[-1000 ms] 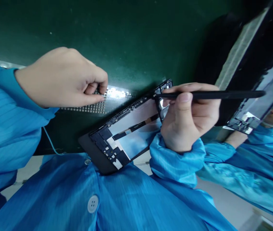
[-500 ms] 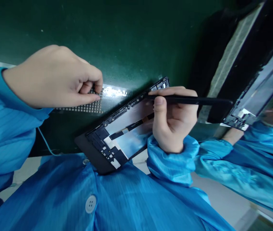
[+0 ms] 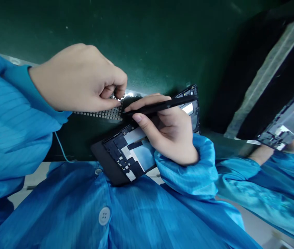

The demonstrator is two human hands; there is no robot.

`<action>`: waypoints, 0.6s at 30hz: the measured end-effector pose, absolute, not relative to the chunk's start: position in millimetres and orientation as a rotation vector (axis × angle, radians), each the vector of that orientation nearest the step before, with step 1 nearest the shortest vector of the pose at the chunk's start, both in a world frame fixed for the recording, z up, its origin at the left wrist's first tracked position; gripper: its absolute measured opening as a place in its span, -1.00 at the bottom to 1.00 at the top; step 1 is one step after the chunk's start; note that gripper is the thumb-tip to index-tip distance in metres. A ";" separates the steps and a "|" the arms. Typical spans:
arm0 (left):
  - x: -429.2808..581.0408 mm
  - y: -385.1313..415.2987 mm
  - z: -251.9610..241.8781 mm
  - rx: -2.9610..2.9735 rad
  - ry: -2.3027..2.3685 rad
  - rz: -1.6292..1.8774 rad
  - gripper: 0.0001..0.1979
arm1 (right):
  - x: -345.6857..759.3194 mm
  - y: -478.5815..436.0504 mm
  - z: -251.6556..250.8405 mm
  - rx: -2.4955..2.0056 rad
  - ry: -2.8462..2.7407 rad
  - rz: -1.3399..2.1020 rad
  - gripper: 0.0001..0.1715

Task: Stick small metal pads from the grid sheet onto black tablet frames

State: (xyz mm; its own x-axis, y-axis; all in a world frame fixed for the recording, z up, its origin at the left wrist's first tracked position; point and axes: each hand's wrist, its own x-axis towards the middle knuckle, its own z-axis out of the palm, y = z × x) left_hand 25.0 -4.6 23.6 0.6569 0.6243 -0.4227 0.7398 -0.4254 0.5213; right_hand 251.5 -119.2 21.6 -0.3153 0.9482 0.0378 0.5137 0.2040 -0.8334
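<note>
My left hand [image 3: 84, 77] is closed, thumb and index finger pinching the edge of a sheet of small grey square pads [image 3: 110, 113] on a shiny clear backing. My right hand [image 3: 173, 133] grips black tweezers [image 3: 159, 105] like a pen. Their tip points left and reaches the pads close to my left fingertips; whether a pad is caught in it I cannot tell. Under my right hand lies an opened tablet [image 3: 141, 152], tilted on the table's near edge, its inner parts and flat cables showing. My right hand covers its middle.
The green table [image 3: 147, 45] spreads beyond my hands. At the right stands a black strip with a grey band [image 3: 268, 72]. A co-worker's blue sleeve [image 3: 242, 169] and hand are near another opened tablet [image 3: 279, 135].
My right hand has moved left with the tweezers, from over the tablet to the pad sheet. My left hand keeps its pinch. The whole view has shifted slightly.
</note>
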 end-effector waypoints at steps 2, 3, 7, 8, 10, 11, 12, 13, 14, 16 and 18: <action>24.7 -4.1 24.1 2.143 1.054 -0.183 -0.77 | 252.7 -119.4 23.2 -1.336 -1.962 0.990 -0.90; 24.4 -3.8 24.4 2.168 1.052 -0.186 -0.79 | 253.0 -119.0 23.7 -1.322 -2.004 0.970 -0.91; 25.4 -3.8 26.4 2.236 1.039 -0.229 -0.67 | 253.1 -115.9 22.7 -1.278 -2.100 0.901 -0.92; 26.1 -4.1 27.0 2.216 1.038 -0.222 -0.61 | 252.9 -115.2 22.0 -1.281 -2.100 0.900 -0.91; 27.4 -4.3 27.7 2.166 1.038 -0.193 -0.51 | 252.3 -114.4 20.6 -1.301 -2.102 0.900 -0.91; 27.7 -4.2 27.6 2.146 1.038 -0.181 -0.49 | 252.0 -114.3 20.0 -1.318 -2.105 0.895 -0.90; 27.5 -3.8 27.1 2.138 1.040 -0.176 -0.48 | 251.9 -114.5 19.6 -1.333 -2.104 0.891 -0.90; 26.7 -3.1 26.2 2.146 1.044 -0.175 -0.46 | 252.2 -115.1 19.5 -1.341 -2.085 0.902 -0.89; 25.5 -2.2 24.9 2.169 1.044 -0.179 -0.42 | 253.2 -116.1 19.6 -1.335 -2.036 0.939 -0.89; 21.7 -0.9 22.0 2.234 1.022 -0.162 -0.33 | 258.4 -120.1 21.0 -1.294 -1.843 1.059 -0.88; 17.5 -2.6 20.2 2.281 0.961 -0.069 -0.25 | 269.0 -127.5 23.8 -1.253 -1.597 1.121 -0.84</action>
State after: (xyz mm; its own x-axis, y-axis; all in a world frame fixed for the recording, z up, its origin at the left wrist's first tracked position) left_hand 17.5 -2.6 20.2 0.7293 0.6219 -0.2854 0.6561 -0.5173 0.5495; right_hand 269.0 -127.5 23.8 -0.1894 0.9797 0.0656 0.2711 0.1164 -0.9555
